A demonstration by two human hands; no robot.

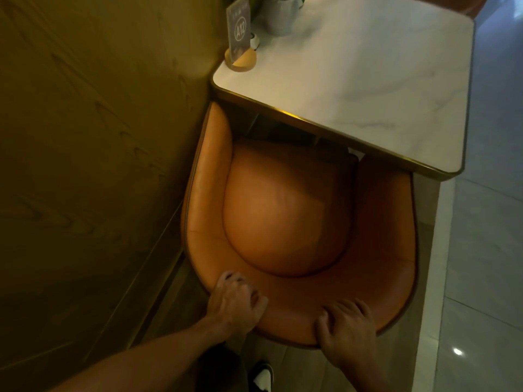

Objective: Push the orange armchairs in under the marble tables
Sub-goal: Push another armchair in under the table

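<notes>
The orange leather armchair [285, 222] stands with its seat front tucked under the near edge of the white marble desk [368, 80], a wood-panelled wall [85, 137] at its left and a pale tiled floor [486, 222] to the right. On the far left corner of the desk a clear sign holder marked A12 [240, 35] stands on a round wooden base, with a white plant pot [280, 15] just behind and to its right. The left hand [235, 298] and right hand [346, 329] rest on the near rim of the chair back, left and right of centre.

No sleeves here, both forearms bare. Dark trousers [218, 369] below, plus a shoe [261, 376] with a white toe and dark upper.
</notes>
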